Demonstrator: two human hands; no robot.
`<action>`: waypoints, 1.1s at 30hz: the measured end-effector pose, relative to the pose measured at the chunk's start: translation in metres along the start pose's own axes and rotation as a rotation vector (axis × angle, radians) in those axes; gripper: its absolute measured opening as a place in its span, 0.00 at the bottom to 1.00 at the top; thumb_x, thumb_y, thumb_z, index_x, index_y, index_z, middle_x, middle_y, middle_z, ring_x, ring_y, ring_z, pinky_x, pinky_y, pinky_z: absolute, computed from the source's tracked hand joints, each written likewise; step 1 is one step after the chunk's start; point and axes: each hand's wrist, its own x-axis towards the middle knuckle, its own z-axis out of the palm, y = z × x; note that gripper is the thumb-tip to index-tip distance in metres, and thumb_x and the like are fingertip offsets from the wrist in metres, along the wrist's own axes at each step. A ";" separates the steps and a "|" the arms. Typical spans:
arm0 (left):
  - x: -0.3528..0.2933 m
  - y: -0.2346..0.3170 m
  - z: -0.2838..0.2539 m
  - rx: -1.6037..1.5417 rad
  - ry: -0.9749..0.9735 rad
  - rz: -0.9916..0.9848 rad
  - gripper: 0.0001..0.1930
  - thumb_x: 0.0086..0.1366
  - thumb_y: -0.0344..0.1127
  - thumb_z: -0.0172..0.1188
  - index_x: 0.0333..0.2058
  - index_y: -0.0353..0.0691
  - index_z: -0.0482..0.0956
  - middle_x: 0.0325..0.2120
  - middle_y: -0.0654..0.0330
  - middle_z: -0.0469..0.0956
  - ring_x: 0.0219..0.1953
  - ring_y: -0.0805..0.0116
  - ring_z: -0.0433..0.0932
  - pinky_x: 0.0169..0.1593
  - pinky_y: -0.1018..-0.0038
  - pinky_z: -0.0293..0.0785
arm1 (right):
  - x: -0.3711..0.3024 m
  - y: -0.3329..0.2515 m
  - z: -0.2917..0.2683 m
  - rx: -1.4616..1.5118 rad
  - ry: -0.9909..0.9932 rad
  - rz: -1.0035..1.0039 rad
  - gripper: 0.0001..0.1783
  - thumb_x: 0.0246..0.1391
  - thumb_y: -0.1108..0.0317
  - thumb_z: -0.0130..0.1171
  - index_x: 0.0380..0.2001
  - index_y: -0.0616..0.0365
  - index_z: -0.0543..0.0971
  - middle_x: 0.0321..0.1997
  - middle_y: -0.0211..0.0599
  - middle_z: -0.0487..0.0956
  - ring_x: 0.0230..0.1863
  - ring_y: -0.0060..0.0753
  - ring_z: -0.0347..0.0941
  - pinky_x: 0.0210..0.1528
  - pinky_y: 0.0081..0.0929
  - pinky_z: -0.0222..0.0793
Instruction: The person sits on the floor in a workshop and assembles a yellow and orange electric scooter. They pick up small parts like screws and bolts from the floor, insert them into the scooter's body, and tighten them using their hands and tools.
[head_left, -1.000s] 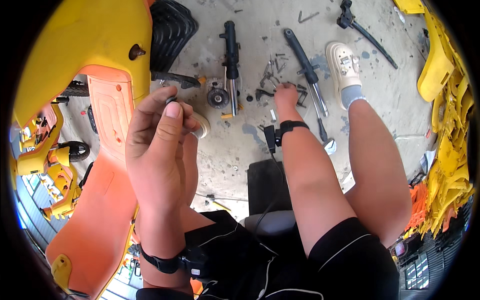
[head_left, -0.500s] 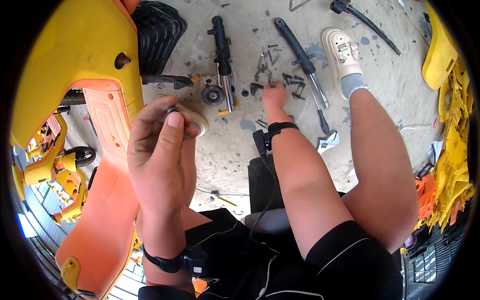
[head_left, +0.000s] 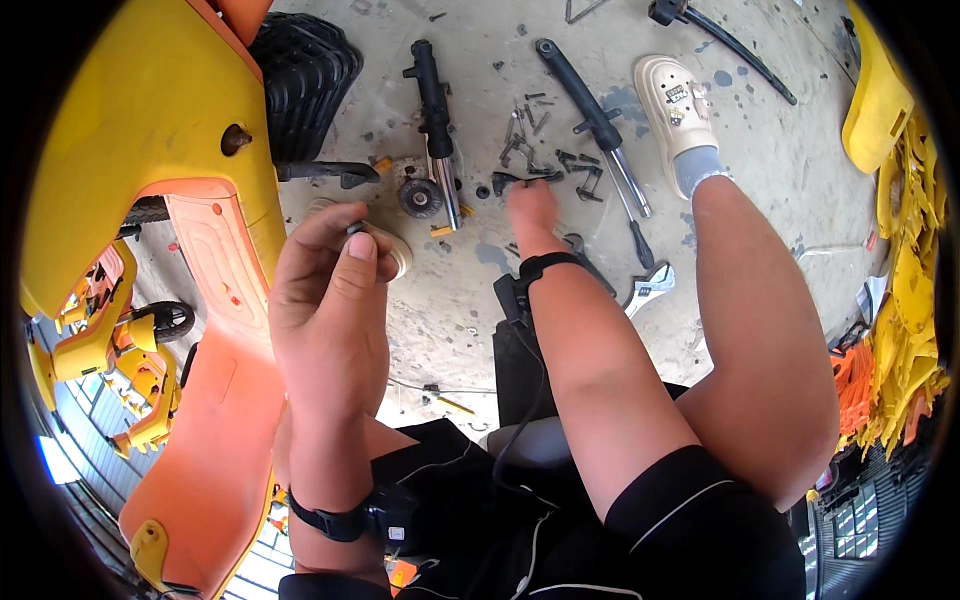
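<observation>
Raised at the left, my left hand [head_left: 335, 290] pinches a small dark piece [head_left: 356, 228] between thumb and forefinger; its kind is too small to make out. Down at the floor, my right hand [head_left: 533, 207] has its fingertips at a black lever-shaped part [head_left: 528, 181]. Its fingers are mostly hidden by the back of the hand, so a grip does not show. Just beyond lie scattered bolts [head_left: 530, 112] and several small dark metal pieces [head_left: 585, 178]. Two fork legs with black and chrome tubes flank them, one to the left [head_left: 435, 120] and one to the right [head_left: 600, 125].
A screwdriver [head_left: 641, 243] and an adjustable wrench [head_left: 650, 288] lie right of my right forearm. A small wheel [head_left: 420, 198] rests beside the left fork leg. A yellow and orange scooter body [head_left: 225, 370] stands close on my left. Yellow panels [head_left: 910, 290] are heaped at the right.
My right hand has drawn slightly back and left, uncovering more of the black lever-shaped part. My left hand has shifted a little, still pinching the small dark piece. The whole view has shifted slightly.
</observation>
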 end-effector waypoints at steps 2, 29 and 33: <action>0.003 0.000 0.001 0.008 0.002 -0.006 0.12 0.69 0.29 0.53 0.50 0.35 0.73 0.35 0.61 0.75 0.36 0.74 0.73 0.45 0.77 0.70 | -0.002 0.003 0.006 -0.066 -0.102 -0.009 0.20 0.56 0.56 0.51 0.40 0.64 0.77 0.43 0.58 0.80 0.48 0.61 0.74 0.50 0.50 0.70; 0.003 -0.013 0.002 0.087 -0.008 -0.026 0.15 0.70 0.30 0.53 0.53 0.32 0.73 0.37 0.59 0.76 0.38 0.74 0.73 0.48 0.76 0.70 | -0.080 0.110 0.034 -0.619 -0.738 -0.078 0.18 0.52 0.63 0.54 0.43 0.59 0.82 0.51 0.55 0.78 0.55 0.56 0.73 0.55 0.43 0.70; -0.009 -0.026 -0.004 0.071 -0.032 -0.019 0.15 0.70 0.30 0.53 0.52 0.33 0.73 0.38 0.59 0.76 0.38 0.74 0.73 0.47 0.77 0.70 | -0.069 0.107 0.006 -0.654 -0.669 0.018 0.18 0.53 0.61 0.56 0.45 0.53 0.83 0.53 0.48 0.78 0.56 0.52 0.73 0.56 0.42 0.70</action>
